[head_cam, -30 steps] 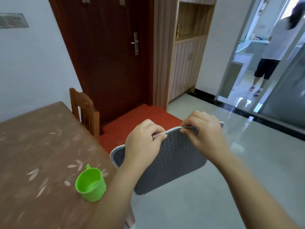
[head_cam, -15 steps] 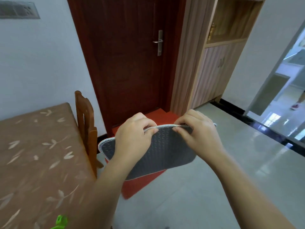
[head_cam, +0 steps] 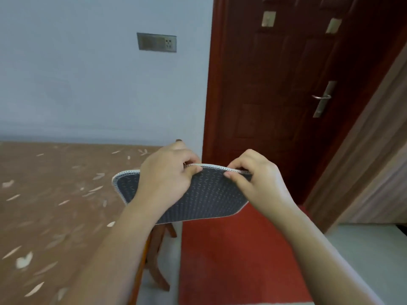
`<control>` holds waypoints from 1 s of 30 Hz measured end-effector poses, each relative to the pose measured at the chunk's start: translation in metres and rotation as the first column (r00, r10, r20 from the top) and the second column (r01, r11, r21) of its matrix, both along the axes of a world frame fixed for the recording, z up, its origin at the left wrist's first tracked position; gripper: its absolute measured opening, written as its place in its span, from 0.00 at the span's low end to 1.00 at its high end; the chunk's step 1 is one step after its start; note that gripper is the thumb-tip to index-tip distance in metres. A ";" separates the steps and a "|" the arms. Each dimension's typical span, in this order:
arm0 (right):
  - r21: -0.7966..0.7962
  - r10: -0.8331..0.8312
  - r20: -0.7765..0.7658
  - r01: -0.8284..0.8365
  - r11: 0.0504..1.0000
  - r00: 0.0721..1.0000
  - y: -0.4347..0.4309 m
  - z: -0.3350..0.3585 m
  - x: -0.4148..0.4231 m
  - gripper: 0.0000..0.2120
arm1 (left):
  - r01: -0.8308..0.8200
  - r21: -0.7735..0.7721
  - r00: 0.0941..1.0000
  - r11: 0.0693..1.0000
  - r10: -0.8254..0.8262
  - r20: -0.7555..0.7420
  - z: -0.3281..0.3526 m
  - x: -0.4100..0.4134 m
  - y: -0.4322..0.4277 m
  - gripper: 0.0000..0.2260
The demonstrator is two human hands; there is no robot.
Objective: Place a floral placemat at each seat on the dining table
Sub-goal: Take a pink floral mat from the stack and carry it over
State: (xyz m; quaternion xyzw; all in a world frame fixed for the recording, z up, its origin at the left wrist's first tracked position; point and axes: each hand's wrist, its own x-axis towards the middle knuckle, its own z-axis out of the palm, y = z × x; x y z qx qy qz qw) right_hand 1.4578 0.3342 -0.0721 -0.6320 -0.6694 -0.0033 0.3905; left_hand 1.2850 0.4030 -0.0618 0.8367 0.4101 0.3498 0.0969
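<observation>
1. I am pinching the top hem of the dark grey, rounded-corner woven placemat with a white stitched border [head_cam: 209, 194] with both hands. My left hand [head_cam: 167, 175] is curling fingers and thumb over the hem near its middle, and my right hand [head_cam: 257, 181] is gripping it towards the right end.
2. The placemat is hanging in the air from that hem, above the right edge of the brown, leaf-printed dining table [head_cam: 55, 194]. It is partly over the wooden chair [head_cam: 158, 249] and the red floor mat [head_cam: 231, 249].
3. What is worrying me:
   - The grey backing is facing me, so laying it straight down could leave it wrong side up. I am assuming the floral face is on the far side, which I cannot see.
   - My grip is crowding the middle and right of the hem, so the free left corner could be sagging and folding under as it lands.
   - Lowering it here could leave it drooping off the table edge or catching on the chair.
4. Its long axis is running left to right across my view, with the gripped hem uppermost.
</observation>
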 end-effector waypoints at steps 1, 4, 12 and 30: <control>-0.004 0.042 0.008 -0.042 0.999 0.999 0.017 0.001 -0.003 0.02 | -0.043 -0.005 0.999 0.999 0.043 0.001 0.000 -0.006 0.010 0.04; -0.003 0.155 0.023 -0.155 0.988 0.988 0.068 0.002 -0.016 0.02 | -0.159 -0.013 0.987 0.987 0.159 -0.006 0.000 -0.027 0.040 0.04; -0.029 0.426 0.058 -0.425 0.905 0.903 0.205 -0.004 -0.089 0.02 | -0.372 -0.073 0.923 0.925 0.377 0.074 -0.014 -0.105 0.126 0.07; -0.113 0.810 -0.015 -0.806 0.582 0.587 0.386 -0.048 -0.240 0.01 | -0.769 -0.202 0.619 0.607 0.785 0.001 -0.051 -0.232 0.226 0.02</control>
